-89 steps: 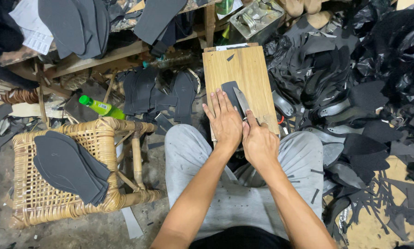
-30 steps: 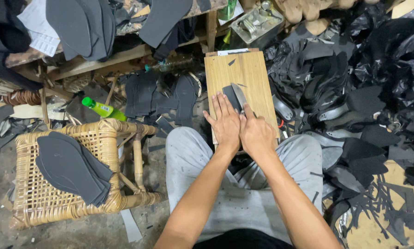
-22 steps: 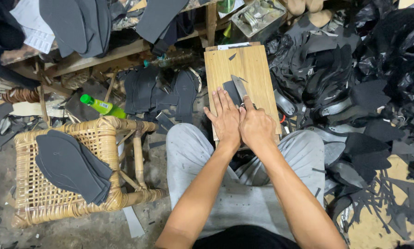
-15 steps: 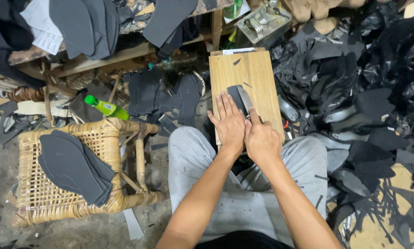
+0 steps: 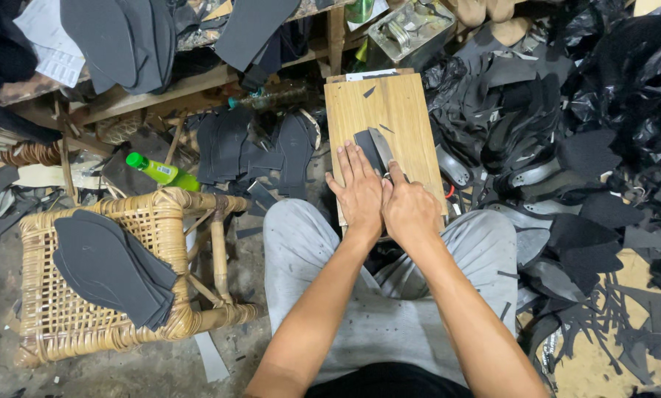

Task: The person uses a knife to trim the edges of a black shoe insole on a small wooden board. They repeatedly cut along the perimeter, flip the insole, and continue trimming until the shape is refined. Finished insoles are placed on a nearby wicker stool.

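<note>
A wooden board point(image 5: 400, 103) rests across my knees. On it lies a dark flat cut piece point(image 5: 366, 146). My left hand point(image 5: 358, 191) presses flat on that piece, fingers stretched out. Beside it my right hand point(image 5: 410, 210) is closed around a knife handle, and the grey blade point(image 5: 381, 146) lies along the piece's right edge. Small dark offcuts dot the board's far half.
A wicker stool point(image 5: 87, 324) at my left carries a stack of dark sole shapes point(image 5: 109, 265). A green bottle point(image 5: 162, 171) lies beyond it. Heaps of black scraps point(image 5: 566, 147) fill the right side. A cluttered wooden shelf point(image 5: 168, 81) stands ahead.
Both hands stay on the board, shifting only slightly along the dark piece; the view wobbles with my head.
</note>
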